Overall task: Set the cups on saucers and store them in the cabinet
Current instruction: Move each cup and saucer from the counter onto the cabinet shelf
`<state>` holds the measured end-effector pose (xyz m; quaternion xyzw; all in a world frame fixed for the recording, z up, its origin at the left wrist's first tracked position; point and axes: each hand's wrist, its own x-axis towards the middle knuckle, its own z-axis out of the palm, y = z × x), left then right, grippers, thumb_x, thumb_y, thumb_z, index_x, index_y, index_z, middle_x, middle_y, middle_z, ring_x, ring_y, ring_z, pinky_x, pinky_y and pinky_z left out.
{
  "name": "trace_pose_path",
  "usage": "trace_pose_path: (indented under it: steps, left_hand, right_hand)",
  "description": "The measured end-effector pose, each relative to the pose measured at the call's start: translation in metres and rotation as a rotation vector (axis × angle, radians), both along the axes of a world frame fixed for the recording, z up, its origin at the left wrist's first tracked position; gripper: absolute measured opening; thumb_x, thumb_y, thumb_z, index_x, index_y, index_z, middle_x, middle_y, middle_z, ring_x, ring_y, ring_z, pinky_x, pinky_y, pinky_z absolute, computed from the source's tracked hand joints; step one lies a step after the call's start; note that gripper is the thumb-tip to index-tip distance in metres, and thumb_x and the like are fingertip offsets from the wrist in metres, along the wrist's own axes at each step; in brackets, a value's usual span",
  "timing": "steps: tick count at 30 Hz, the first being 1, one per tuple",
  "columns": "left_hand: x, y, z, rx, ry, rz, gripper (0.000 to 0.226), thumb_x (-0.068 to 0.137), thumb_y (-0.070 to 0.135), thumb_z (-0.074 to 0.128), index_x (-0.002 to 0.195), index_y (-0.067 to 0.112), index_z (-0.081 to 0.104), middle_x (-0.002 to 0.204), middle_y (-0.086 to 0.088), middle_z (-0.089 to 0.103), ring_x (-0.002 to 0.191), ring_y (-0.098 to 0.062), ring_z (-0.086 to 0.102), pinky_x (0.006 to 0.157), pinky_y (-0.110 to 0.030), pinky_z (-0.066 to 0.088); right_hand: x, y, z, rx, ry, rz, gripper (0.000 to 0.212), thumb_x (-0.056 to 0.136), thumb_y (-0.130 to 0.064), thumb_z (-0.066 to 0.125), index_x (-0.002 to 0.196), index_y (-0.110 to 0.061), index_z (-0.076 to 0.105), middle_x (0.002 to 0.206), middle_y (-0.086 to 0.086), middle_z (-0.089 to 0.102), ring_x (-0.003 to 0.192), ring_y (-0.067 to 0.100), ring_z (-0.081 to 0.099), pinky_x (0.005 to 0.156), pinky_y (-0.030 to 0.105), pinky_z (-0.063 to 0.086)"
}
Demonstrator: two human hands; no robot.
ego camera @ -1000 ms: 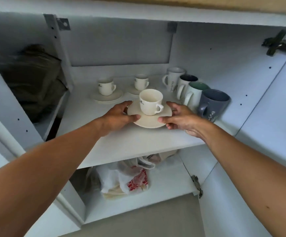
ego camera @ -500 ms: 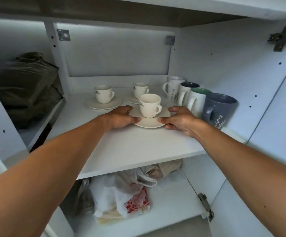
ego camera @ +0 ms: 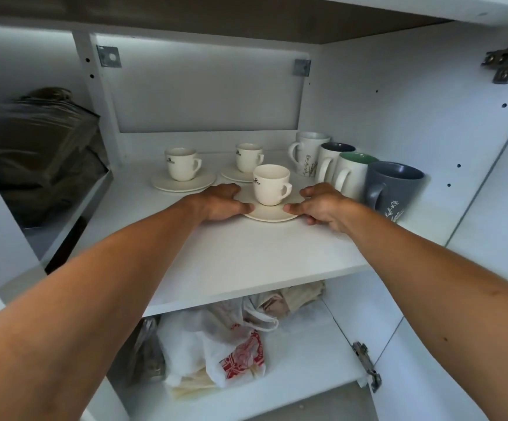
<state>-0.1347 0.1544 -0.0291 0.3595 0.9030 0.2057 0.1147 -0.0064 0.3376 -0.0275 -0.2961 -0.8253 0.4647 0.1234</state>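
The saucer point(ego camera: 274, 214) lies flat on the shelf point(ego camera: 246, 259) between the two hands. The cup point(ego camera: 270, 184) stands upright on its middle, handle turned toward the right fingers. The left hand point(ego camera: 221, 202) grasps the saucer's left edge: its thumb tip presses on the near-left rim and its other fingers curl round the far-left side. The right hand point(ego camera: 322, 205) grasps the right edge the same way, thumb tip on the near-right rim and fingers bent round the far side. Whether those far fingertips touch the saucer I cannot tell. The cup stands just beyond the two thumbs, clear of both.

Just past the left fingers a second cup point(ego camera: 182, 164) sits on a second saucer point(ego camera: 183, 182). Behind the held cup a third cup point(ego camera: 248, 157) sits on a third saucer point(ego camera: 234, 175). Just right of the right fingers, a row of four mugs point(ego camera: 350, 174) runs along the cabinet wall point(ego camera: 398, 101). Below the shelf lie plastic bags point(ego camera: 216, 347).
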Motion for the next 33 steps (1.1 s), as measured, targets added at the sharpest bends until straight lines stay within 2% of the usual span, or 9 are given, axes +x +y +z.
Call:
trace_pose_path:
  steps: [3, 9, 13, 16, 18, 21, 23, 26, 33]
  left_hand:
    - [0.000, 0.000, 0.002, -0.017, -0.001, 0.010, 0.082, 0.089, 0.063, 0.051, 0.154, 0.022, 0.022, 0.162, 0.004, 0.019, 0.147, -0.018, 0.022, 0.118, -0.032, 0.020]
    - [0.002, 0.000, 0.003, -0.014, 0.005, 0.021, 0.083, 0.088, 0.066, 0.050, 0.153, 0.022, 0.024, 0.160, 0.003, 0.024, 0.146, -0.019, 0.025, 0.118, -0.033, 0.022]
    - [0.005, -0.006, -0.006, 0.170, -0.002, 0.037, 0.082, 0.085, 0.064, 0.056, 0.151, 0.023, 0.031, 0.133, -0.002, 0.053, 0.130, -0.021, 0.046, 0.104, -0.029, 0.035]
    - [0.006, -0.015, -0.005, 0.245, -0.093, 0.027, 0.085, 0.080, 0.066, 0.061, 0.150, 0.028, 0.029, 0.114, 0.002, 0.056, 0.119, -0.019, 0.051, 0.103, -0.030, 0.037]
    - [0.009, -0.020, -0.001, 0.246, -0.101, 0.034, 0.082, 0.081, 0.063, 0.062, 0.149, 0.028, 0.031, 0.104, 0.003, 0.058, 0.109, -0.019, 0.054, 0.098, -0.030, 0.040]
    - [0.022, -0.032, 0.004, 0.193, 0.096, 0.029, 0.069, 0.084, 0.066, 0.055, 0.143, 0.033, 0.039, 0.088, 0.011, 0.058, 0.102, -0.019, 0.056, 0.089, -0.031, 0.044]
    - [0.034, -0.043, 0.010, 0.124, 0.221, 0.016, 0.066, 0.084, 0.069, 0.049, 0.142, 0.038, 0.037, 0.103, 0.008, 0.061, 0.115, -0.023, 0.051, 0.096, -0.036, 0.044]
    - [0.052, -0.059, 0.020, -0.059, 0.297, -0.001, 0.073, 0.085, 0.073, 0.037, 0.147, 0.038, 0.026, 0.142, -0.004, 0.046, 0.130, -0.032, 0.038, 0.106, -0.044, 0.037]
    - [0.104, -0.096, 0.059, -0.196, 0.302, -0.073, 0.081, 0.083, 0.079, 0.027, 0.151, 0.037, 0.017, 0.160, 0.001, 0.022, 0.144, -0.028, 0.019, 0.113, -0.050, 0.025]
  right_hand:
    - [-0.002, 0.002, -0.001, 0.024, -0.029, -0.008, 0.087, 0.074, -0.031, 0.087, 0.145, -0.007, 0.044, 0.087, -0.001, 0.059, 0.059, 0.014, 0.053, 0.077, 0.033, 0.055]
    - [0.001, 0.000, 0.002, 0.035, -0.057, -0.019, 0.082, 0.074, -0.033, 0.087, 0.142, -0.009, 0.048, 0.076, 0.002, 0.060, 0.059, 0.016, 0.050, 0.059, 0.028, 0.048]
    - [0.005, -0.004, 0.002, 0.092, -0.035, -0.053, 0.046, 0.080, -0.035, 0.082, 0.110, -0.007, 0.061, 0.078, 0.012, 0.064, 0.064, 0.022, 0.054, 0.066, 0.034, 0.049]
    - [0.008, -0.004, 0.001, 0.138, -0.026, -0.085, 0.028, 0.088, -0.035, 0.074, 0.084, -0.013, 0.057, 0.070, 0.012, 0.063, 0.058, 0.021, 0.055, 0.066, 0.034, 0.050]
    - [0.011, -0.006, 0.003, 0.172, -0.040, -0.099, 0.026, 0.092, -0.036, 0.068, 0.087, -0.012, 0.060, 0.079, 0.014, 0.067, 0.061, 0.023, 0.061, 0.073, 0.037, 0.059]
    - [0.018, -0.014, 0.013, 0.240, -0.115, -0.060, 0.035, 0.095, -0.039, 0.060, 0.115, -0.010, 0.060, 0.118, 0.016, 0.064, 0.097, 0.031, 0.067, 0.090, 0.041, 0.056]
    - [0.028, -0.022, 0.024, 0.387, -0.237, 0.023, 0.047, 0.097, -0.040, 0.056, 0.131, -0.008, 0.055, 0.133, 0.015, 0.058, 0.118, 0.033, 0.058, 0.095, 0.034, 0.049]
    - [0.049, -0.035, 0.041, 0.489, -0.325, 0.132, 0.059, 0.097, -0.041, 0.055, 0.145, -0.009, 0.042, 0.143, 0.016, 0.050, 0.134, 0.032, 0.044, 0.106, 0.038, 0.042]
    - [0.119, -0.069, 0.081, 0.525, -0.541, 0.262, 0.085, 0.091, -0.062, 0.053, 0.157, -0.023, 0.017, 0.162, 0.009, 0.021, 0.148, 0.032, 0.019, 0.115, 0.049, 0.031]
